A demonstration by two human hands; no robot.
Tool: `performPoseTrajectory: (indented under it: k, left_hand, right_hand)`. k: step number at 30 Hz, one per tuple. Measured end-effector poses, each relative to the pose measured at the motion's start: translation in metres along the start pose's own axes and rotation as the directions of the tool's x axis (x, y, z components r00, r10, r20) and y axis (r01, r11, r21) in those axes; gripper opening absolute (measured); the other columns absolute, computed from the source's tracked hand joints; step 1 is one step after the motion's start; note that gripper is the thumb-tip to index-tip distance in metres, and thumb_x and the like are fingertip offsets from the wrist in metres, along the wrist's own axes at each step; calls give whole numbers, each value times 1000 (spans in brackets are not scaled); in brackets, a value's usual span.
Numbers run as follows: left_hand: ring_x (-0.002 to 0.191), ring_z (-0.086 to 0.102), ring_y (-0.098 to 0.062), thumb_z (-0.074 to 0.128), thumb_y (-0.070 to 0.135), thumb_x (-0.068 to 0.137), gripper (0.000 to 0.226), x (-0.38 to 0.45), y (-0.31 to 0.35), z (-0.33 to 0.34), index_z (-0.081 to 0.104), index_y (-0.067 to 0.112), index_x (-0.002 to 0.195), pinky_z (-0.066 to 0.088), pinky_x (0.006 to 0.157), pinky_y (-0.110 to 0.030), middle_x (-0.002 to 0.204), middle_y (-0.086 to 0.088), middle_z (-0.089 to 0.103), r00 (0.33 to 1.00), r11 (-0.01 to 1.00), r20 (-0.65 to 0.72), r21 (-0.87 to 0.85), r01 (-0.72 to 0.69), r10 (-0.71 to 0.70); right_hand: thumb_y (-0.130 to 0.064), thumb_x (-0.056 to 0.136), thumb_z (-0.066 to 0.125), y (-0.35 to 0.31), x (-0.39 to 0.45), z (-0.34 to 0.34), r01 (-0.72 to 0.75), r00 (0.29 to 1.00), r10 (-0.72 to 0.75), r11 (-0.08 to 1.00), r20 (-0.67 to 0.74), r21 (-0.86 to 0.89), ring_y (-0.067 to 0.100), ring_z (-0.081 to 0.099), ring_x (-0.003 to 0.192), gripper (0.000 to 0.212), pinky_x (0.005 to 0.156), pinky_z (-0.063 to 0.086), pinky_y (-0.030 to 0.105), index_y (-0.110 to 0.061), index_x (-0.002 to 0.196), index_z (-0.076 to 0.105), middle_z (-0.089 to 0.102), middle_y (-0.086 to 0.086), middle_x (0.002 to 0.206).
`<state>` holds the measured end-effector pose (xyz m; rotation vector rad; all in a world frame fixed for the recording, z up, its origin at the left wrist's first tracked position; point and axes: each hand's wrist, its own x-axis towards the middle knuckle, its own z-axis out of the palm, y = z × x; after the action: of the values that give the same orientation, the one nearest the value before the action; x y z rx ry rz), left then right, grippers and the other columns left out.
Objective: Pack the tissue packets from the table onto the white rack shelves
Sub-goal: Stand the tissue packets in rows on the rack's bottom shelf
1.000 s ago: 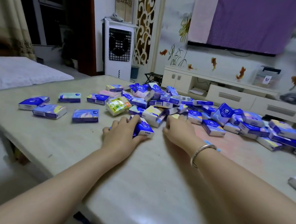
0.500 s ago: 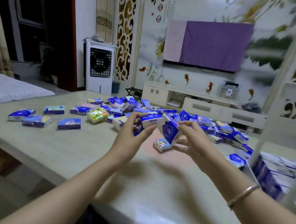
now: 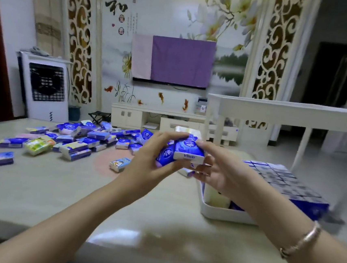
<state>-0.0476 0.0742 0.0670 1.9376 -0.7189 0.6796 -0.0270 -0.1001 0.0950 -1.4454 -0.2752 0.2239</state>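
My left hand (image 3: 144,164) and my right hand (image 3: 219,174) together grip a small bundle of blue tissue packets (image 3: 184,152), lifted above the table, just left of the white rack (image 3: 220,212). The rack's lower shelf holds several rows of blue packets (image 3: 286,182); its top shelf (image 3: 293,113) shows nothing on it. A pile of loose tissue packets (image 3: 87,138) lies spread over the far left half of the table (image 3: 56,194). One packet with a cartoon print (image 3: 119,163) lies alone nearer the middle.
A yellow-green packet (image 3: 37,144) sits among the blue ones at left. Behind the table stand a white air cooler (image 3: 45,89), a low TV cabinet (image 3: 144,118) and a covered TV (image 3: 173,61). The table's near edge runs across the bottom.
Both hands lifted packets from the pile and brought them together to the right, toward the rack. The view turned right, so the rack is now fully in sight.
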Motion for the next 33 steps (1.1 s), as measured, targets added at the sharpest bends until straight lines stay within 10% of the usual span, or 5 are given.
performPoseTrajectory:
  k: [9,15,20,28,33]
  left_hand:
    - [105,54,2,70,31,80,71,11,37,45,35,36,142,47,80,-10,126,8,51,998,991,-14,-117,-66,65]
    - [92,56,5,48,57,86,42,12,33,83,53,38,123,44,82,-24,89,23,61,997,994,52,-81,68,-64]
    - [116,44,-11,36,63,84,25,17,27,122,44,48,101,44,99,-39,120,4,37,971,985,190,-61,158,-144]
    - [117,32,-15,46,18,76,43,28,15,130,35,19,118,29,94,-17,119,0,28,909,969,379,234,86,-172]
    - [106,52,-23,60,10,86,34,29,12,121,49,17,117,46,86,-37,120,0,48,939,841,324,535,-81,-115]
  right_hand:
    - [-23,86,66,-14,-47,-53,264,939,-274,962,-206,-77,18,62,80,19,65,48,27,-15,100,55,67,8,96]
    - [-18,81,69,-16,-73,-108,245,913,-256,967,-318,-77,16,70,84,33,72,56,33,-17,110,54,71,4,97]
    - [-6,79,67,-4,-89,-147,222,905,-236,972,-354,-80,19,72,77,42,62,60,31,-16,116,51,67,12,106]
    - [-8,77,76,7,-91,-171,-21,959,-143,823,-243,-567,9,70,81,44,61,59,28,-20,108,46,65,2,104]
    - [-14,77,77,5,-79,-163,51,981,-169,709,-99,-704,8,68,91,43,64,58,26,-25,106,48,62,-5,111]
